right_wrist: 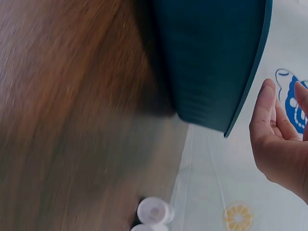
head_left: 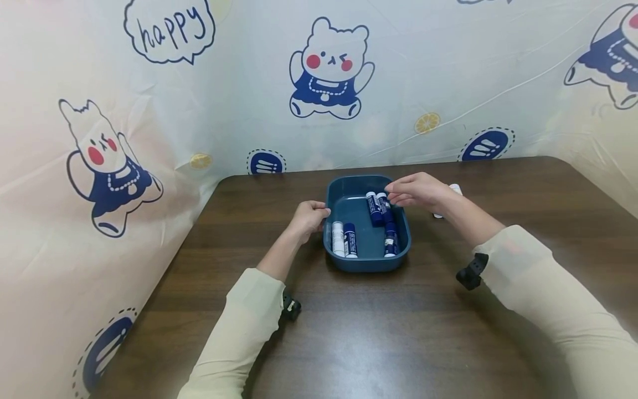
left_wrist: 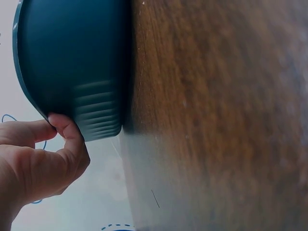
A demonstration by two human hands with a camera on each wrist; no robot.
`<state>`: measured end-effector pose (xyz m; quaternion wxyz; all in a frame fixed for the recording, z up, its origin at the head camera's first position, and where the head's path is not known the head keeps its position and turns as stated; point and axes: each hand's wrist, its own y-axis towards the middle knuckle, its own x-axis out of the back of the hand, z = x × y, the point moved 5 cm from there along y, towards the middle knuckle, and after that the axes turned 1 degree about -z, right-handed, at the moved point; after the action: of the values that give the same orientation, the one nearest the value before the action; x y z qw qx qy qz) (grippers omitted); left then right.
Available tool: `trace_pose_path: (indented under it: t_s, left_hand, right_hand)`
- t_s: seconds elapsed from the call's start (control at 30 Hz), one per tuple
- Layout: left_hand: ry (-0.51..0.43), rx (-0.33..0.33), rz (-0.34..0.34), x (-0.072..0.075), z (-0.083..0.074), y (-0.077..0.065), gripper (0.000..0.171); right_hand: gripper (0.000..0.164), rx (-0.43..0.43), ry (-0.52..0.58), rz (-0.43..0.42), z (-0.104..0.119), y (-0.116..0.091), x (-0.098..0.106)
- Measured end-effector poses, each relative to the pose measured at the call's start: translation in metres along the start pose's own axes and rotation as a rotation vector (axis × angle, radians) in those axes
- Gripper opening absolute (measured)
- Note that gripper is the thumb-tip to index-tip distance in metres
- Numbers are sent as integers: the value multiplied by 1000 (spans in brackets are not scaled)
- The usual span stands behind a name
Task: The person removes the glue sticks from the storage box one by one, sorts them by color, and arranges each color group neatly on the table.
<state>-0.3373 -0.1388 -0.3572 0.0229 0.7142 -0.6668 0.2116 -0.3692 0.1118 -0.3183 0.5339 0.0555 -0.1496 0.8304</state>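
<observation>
A dark teal plastic bin [head_left: 366,265] stands on the table. My left hand [head_left: 309,218] pinches its left rim between thumb and fingers, also plain in the left wrist view. My right hand [head_left: 416,190] is over the bin's back right corner, fingers reaching inward and holding nothing. In the right wrist view its thumb and fingers are apart, beside the rim. Inside lie several tubes that look like glue sticks: a white one [head_left: 338,239] and a navy one [head_left: 350,241] at front left, a navy pair [head_left: 375,209] at right, and another [head_left: 391,240] at front right.
More white-capped tubes [right_wrist: 153,210] lie on the brown wooden table [head_left: 399,327] to the right of the bin, partly hidden behind my right wrist in the head view. A printed cloth [head_left: 239,83] with cartoon bears hangs behind and at the left.
</observation>
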Motion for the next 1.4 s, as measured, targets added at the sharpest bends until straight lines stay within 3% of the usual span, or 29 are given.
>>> trace_pose_path:
  t_s: [0.37, 0.6, 0.93, 1.4]
  left_hand:
    - [-1, 1, 9, 0, 0, 0, 31]
    - [0, 0, 13, 1, -1, -1, 32]
    - [1, -4, 15, 1, -1, -1, 31]
    - [10, 11, 22, 1, 0, 0, 32]
  right_hand:
    - [50, -3, 26, 48, 6, 3, -24]
    - [49, -28, 67, 130, 8, 3, -46]
    - [44, -42, 25, 254, 4, 5, -82]
    - [40, -158, -26, 318, 6, 4, -108]
